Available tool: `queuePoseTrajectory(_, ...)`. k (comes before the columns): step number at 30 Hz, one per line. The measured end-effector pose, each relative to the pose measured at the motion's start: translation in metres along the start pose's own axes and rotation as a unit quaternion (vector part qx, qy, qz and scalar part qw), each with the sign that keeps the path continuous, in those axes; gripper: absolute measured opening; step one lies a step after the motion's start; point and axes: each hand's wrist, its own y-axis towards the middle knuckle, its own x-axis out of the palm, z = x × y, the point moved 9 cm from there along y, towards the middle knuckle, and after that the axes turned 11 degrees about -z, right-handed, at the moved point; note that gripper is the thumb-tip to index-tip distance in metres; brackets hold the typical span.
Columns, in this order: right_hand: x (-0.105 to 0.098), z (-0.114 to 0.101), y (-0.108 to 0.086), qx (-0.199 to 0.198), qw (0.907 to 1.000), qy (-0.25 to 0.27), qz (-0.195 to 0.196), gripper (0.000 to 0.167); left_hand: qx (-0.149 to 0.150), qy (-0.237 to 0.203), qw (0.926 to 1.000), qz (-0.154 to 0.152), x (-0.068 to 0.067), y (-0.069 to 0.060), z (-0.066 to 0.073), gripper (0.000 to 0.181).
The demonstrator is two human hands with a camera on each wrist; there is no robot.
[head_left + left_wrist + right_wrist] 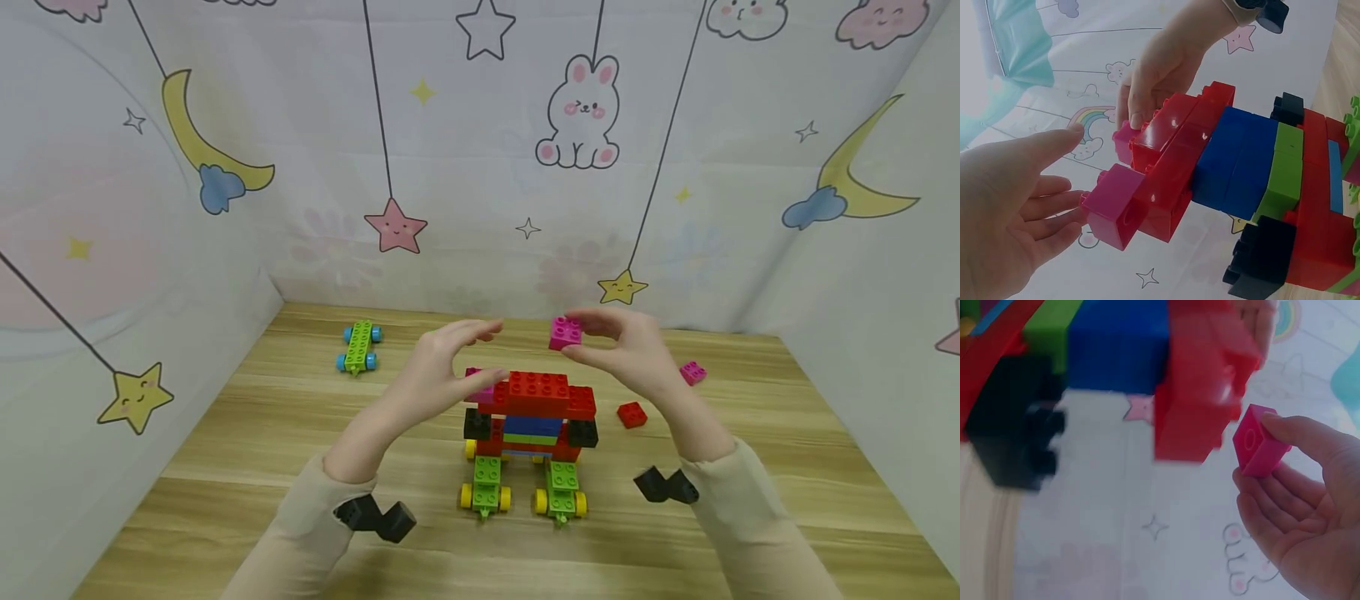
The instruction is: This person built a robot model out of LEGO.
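A toy-brick build (534, 427) of red, blue, green and black bricks stands on green wheeled bases with yellow wheels. Pinched between the thumb and fingers of my right hand (633, 354) is a pink brick (564, 332), held above the build and to the right of its middle. A second pink brick (1116, 203) sits at the build's left end, overhanging it. My left hand (435, 367) is beside that brick with fingers and thumb spread apart; in the left wrist view its fingertips come close to the brick, and I cannot tell whether they touch.
On the wooden table (247, 450), a green wheeled base (360, 346) with blue wheels lies at the back left. A loose red brick (632, 414) and a loose pink brick (693, 372) lie to the right. Printed cloth walls (480, 167) enclose the back and sides.
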Motion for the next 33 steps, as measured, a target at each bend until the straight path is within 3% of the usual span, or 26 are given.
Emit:
queuePoseTrajectory(5, 0.012, -0.029, 0.001, -0.052, 0.9985, 0.004, -0.016, 0.042, -0.001, -0.001, 1.0, 0.007, -0.003, 0.003, 0.006, 0.056)
queuePoseTrajectory(9, 0.023, -0.042, 0.003, -0.071, 0.997, 0.006, -0.03, 0.043, -0.008, -0.01, 0.9999, 0.003, -0.002, 0.003, 0.008, 0.058)
queuePoseTrajectory(21, 0.04, -0.058, 0.004, -0.096, 0.9939, 0.014, -0.052, 0.043, -0.017, -0.036, 0.9992, 0.001, 0.0, 0.001, 0.006, 0.05)
queuePoseTrajectory(33, 0.047, -0.066, 0.007, -0.112, 0.9927, -0.001, -0.046, 0.045, -0.02, -0.043, 0.9989, 0.007, -0.001, -0.005, 0.002, 0.042)
